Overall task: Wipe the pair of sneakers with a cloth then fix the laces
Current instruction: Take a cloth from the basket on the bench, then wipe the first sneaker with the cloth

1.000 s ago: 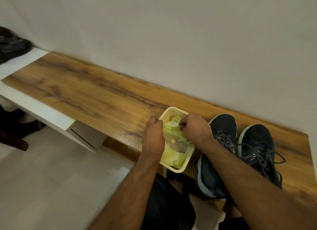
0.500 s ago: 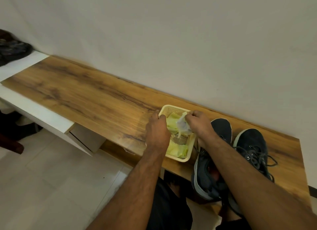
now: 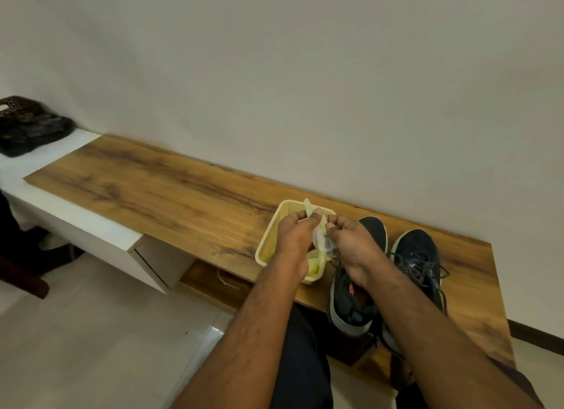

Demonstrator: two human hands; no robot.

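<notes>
Both hands [image 3: 323,244] now pinching the cloth [image 3: 319,234], lifted above the basket [image 3: 268,247]

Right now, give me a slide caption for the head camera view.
Both hands hold a cloth over a yellow basket beside dark sneakers on a wooden bench.

Pale yellow mesh basket [image 3: 266,246]; yellow-green cloth [image 3: 309,207]; dark navy, white-soled sneakers [image 3: 418,250]; wood-grain shelf [image 3: 171,189].

Head-worn wide-angle camera looks forward and down, close over a wooden bench [image 3: 171,192], wall at 12 o'clock.
</notes>
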